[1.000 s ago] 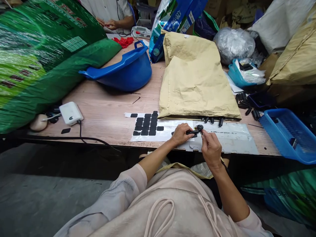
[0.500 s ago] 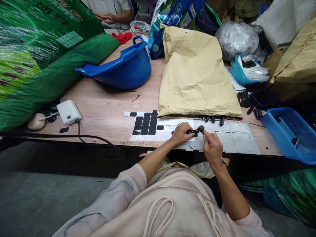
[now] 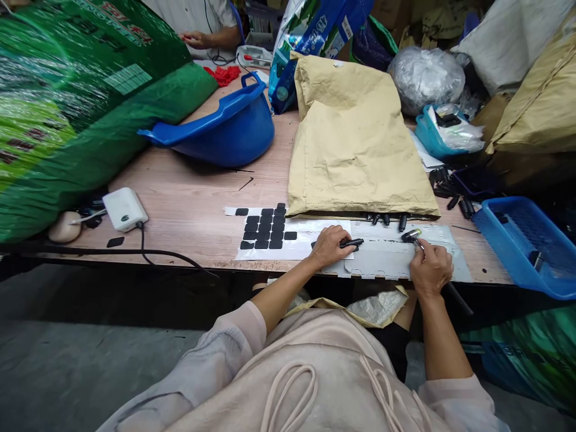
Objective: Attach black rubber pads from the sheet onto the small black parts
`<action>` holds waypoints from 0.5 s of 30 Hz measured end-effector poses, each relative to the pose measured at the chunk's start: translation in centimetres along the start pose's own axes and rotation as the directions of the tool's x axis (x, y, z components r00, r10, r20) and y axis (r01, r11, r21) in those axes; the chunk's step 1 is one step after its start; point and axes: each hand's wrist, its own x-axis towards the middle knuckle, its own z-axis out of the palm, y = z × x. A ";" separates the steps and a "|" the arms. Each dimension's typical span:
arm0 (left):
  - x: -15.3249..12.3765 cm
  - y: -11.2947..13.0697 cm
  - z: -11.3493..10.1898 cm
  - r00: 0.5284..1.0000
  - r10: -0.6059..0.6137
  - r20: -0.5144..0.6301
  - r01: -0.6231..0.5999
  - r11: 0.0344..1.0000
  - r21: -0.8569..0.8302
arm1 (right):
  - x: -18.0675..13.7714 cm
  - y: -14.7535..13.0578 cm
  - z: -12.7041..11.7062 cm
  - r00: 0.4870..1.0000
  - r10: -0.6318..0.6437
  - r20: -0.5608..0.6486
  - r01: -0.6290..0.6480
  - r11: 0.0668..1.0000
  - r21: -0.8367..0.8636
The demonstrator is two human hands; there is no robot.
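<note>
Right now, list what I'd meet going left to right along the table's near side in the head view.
Rounded beige object, white box, grid of black patches, left hand holding a black piece, right hand gripping a hammer-like tool, blue basket.

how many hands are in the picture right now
3 show: the left hand holding a black piece, the right hand gripping a tool, and another person's hand at the far side of the table. That person's other hand may be hidden.

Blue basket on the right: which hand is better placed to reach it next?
Probably the right hand: it is nearer the basket, though gripping a tool. The left hand is farther, holding a black piece.
</note>
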 end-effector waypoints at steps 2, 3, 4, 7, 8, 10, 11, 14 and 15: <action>0.0 -0.1 -0.1 1.000 0.011 0.000 -0.011 1.000 0.007 | -0.2 0.1 0.5 0.999 0.027 -0.032 -0.027 1.000 -0.004; -0.1 0.0 -0.3 1.000 0.025 -0.007 -0.025 1.000 0.010 | -0.3 0.0 0.6 0.999 0.033 -0.036 -0.033 0.999 -0.003; -0.4 0.1 -0.4 0.998 0.053 -0.016 -0.052 0.999 0.009 | -0.3 -0.2 0.7 0.999 0.035 -0.035 -0.036 0.999 -0.001; -2.5 1.1 -0.9 0.975 0.221 0.037 -0.219 0.975 -0.044 | -0.4 -0.5 0.6 0.999 0.040 -0.023 -0.040 0.999 0.000; -3.6 1.5 -0.9 0.953 0.286 0.096 -0.279 0.957 -0.078 | -0.4 -0.5 0.5 0.999 0.043 -0.023 -0.043 0.999 -0.001; -6.2 2.4 -0.6 0.899 0.358 0.253 -0.334 0.933 -0.133 | -0.5 -0.5 0.5 0.998 0.049 -0.027 -0.049 0.999 -0.004; -7.4 2.7 -0.4 0.881 0.339 0.330 -0.313 0.941 -0.129 | -0.5 -0.5 0.5 0.998 0.050 -0.030 -0.051 0.999 -0.005; -10.4 2.8 0.7 0.846 0.062 0.530 -0.101 0.994 0.045 | -0.6 -0.6 0.5 0.998 0.047 -0.033 -0.047 0.999 0.000; -10.9 2.7 0.9 0.818 -0.062 0.572 -0.017 0.991 0.131 | -0.6 -0.6 0.5 0.998 0.044 -0.032 -0.044 0.999 0.003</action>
